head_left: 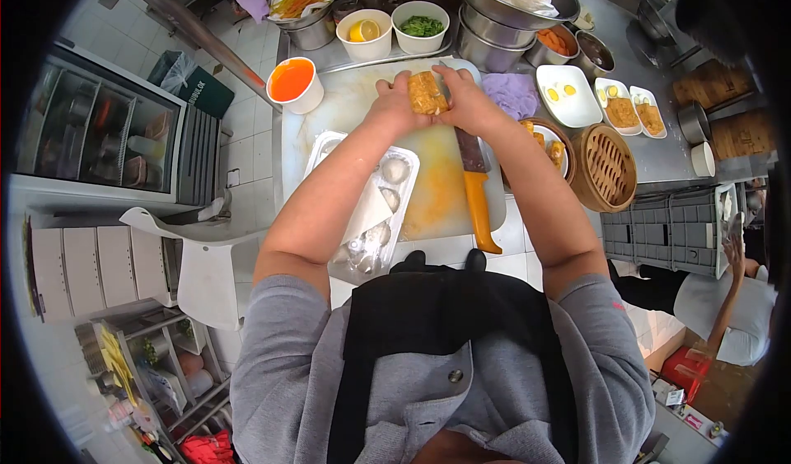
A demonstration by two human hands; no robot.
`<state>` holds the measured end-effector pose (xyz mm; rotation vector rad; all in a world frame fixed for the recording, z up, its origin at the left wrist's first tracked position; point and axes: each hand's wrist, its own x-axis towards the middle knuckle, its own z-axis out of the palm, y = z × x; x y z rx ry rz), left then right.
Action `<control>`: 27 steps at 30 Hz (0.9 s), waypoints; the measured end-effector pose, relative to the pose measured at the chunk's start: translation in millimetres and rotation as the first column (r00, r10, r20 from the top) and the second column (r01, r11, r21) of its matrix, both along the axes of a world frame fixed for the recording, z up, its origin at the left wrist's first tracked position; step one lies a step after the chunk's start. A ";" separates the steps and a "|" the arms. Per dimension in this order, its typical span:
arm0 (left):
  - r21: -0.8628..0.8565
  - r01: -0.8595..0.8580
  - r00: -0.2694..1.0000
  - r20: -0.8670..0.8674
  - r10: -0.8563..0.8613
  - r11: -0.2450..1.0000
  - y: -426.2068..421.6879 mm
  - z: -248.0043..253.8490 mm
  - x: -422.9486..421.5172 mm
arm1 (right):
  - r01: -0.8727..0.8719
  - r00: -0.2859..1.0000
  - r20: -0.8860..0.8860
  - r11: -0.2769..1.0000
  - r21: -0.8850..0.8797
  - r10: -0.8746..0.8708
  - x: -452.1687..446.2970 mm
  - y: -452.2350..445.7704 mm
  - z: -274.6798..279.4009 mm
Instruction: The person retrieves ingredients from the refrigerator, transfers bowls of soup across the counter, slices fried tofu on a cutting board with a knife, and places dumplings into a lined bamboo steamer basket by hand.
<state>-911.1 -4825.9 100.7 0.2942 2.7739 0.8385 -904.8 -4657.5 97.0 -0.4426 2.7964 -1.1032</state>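
My left hand and my right hand hold a golden-brown, fried-looking food block between them, above the far part of the cutting board. The fingers of both hands curl around its sides. Just below my right hand lies a knife with an orange handle and a dark, stained blade. Under my left forearm sits a clear plastic tray of round whitish pieces, partly covered by a white sheet. An orange-yellow stain marks the board between tray and knife.
A tub of orange sauce, a tub with lemon and a tub of chopped greens line the back. Rightward are a purple cloth, a bamboo steamer and plates with egg halves. Another person is at far right.
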 end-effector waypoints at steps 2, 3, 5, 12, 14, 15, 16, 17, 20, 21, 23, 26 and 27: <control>-0.019 0.007 0.999 0.043 -0.006 1.000 -2.2 3.6 -0.7 | -0.024 0.999 -0.037 0.999 0.033 0.025 -5.7 0.2 -2.0; -0.026 0.033 0.998 0.056 -0.031 0.999 -3.3 5.1 1.0 | -0.044 0.996 -0.072 0.997 0.068 0.049 -8.2 -1.0 -1.5; -0.038 0.071 0.997 0.018 -0.070 0.997 -4.8 0.3 2.5 | -0.173 0.983 -0.050 0.981 0.090 0.178 -26.9 0.0 -17.1; -0.054 0.030 0.991 -0.130 -0.037 0.998 -1.0 -24.3 -14.9 | -0.148 0.988 0.063 0.972 0.183 0.139 -32.9 -14.6 -8.7; -0.050 0.068 0.978 -0.196 -0.076 0.996 3.2 -4.3 -5.8 | -0.105 0.994 0.004 0.986 0.129 0.105 -13.6 -10.4 21.1; -0.057 0.075 0.964 -0.252 -0.087 0.996 8.8 12.3 -0.6 | -0.104 0.994 0.003 0.986 0.132 0.105 -9.6 0.2 35.1; -0.060 0.069 0.965 -0.249 -0.082 0.996 17.8 29.4 4.2 | -0.103 0.991 -0.075 0.986 0.132 0.114 -3.5 11.8 47.1; -0.023 0.125 0.950 -0.285 -0.126 0.992 32.1 52.2 13.4 | -0.107 0.980 -0.151 0.986 0.126 0.126 4.2 23.6 60.3; 0.031 0.205 0.932 -0.310 -0.186 0.978 91.0 90.5 27.6 | -0.069 0.983 -0.154 0.979 0.190 0.099 22.9 87.2 105.4; 0.068 0.251 0.927 -0.303 -0.220 0.965 117.8 96.5 26.5 | -0.054 0.987 -0.137 0.971 0.232 0.087 29.5 113.2 119.5; 0.087 0.291 0.923 -0.289 -0.255 0.953 172.8 81.6 14.2 | -0.117 0.987 -0.060 0.919 0.377 0.150 27.6 169.2 129.1; 0.417 0.217 0.909 0.242 -0.339 0.882 246.3 60.6 -6.6 | -0.237 0.906 0.408 0.932 0.275 0.110 -2.5 245.7 112.8; 0.487 0.149 0.862 0.363 -0.355 0.860 264.8 58.9 -7.5 | -0.282 0.857 0.491 0.939 0.196 0.155 -21.2 270.5 88.7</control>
